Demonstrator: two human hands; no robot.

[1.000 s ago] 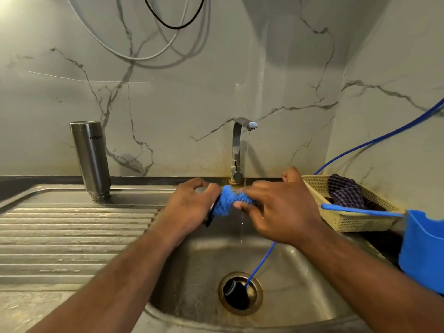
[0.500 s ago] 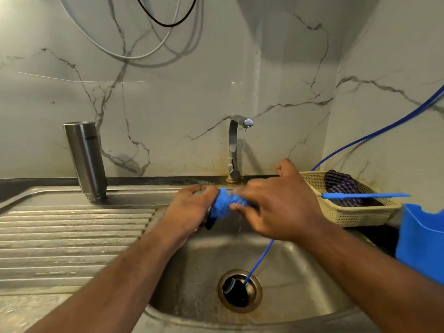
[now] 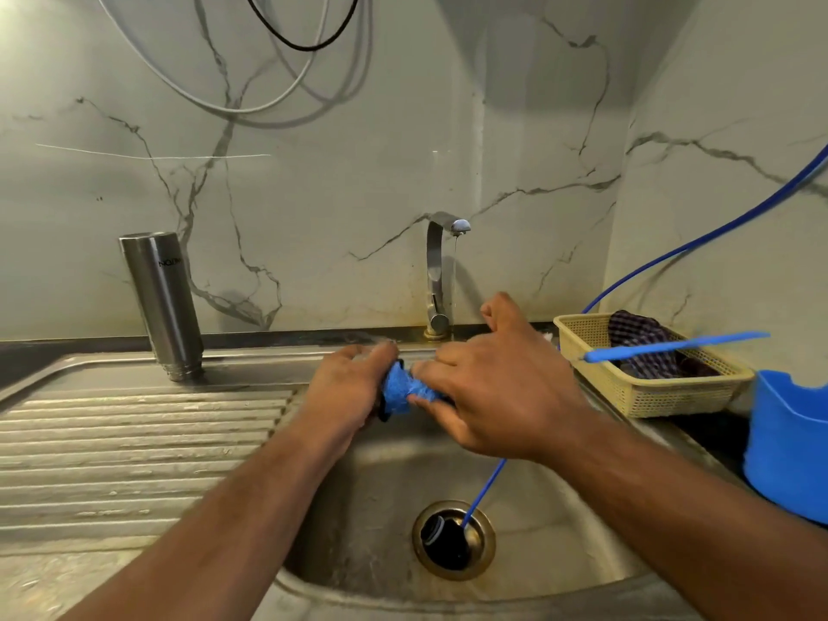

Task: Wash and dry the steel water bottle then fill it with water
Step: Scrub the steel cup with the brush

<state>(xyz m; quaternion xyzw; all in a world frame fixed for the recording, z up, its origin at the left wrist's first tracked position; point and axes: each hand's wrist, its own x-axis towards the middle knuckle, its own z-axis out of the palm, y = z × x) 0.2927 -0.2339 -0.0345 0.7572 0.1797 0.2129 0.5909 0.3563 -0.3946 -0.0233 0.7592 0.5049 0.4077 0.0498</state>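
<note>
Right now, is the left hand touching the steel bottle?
Apart. The head view shows bare drainboard between the steel bottle and the left hand, which grips the blue scrubber.

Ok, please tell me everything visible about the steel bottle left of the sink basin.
The cylindrical brushed-steel water bottle stands upside down at the back of the ribbed steel drainboard, near the marble wall. Its threaded neck, without a cap, rests on the metal; the flat base is on top. Dark lettering near the base reads inverted. Neither the left hand nor the right hand touches it; both hold a blue scrub pad.
</note>
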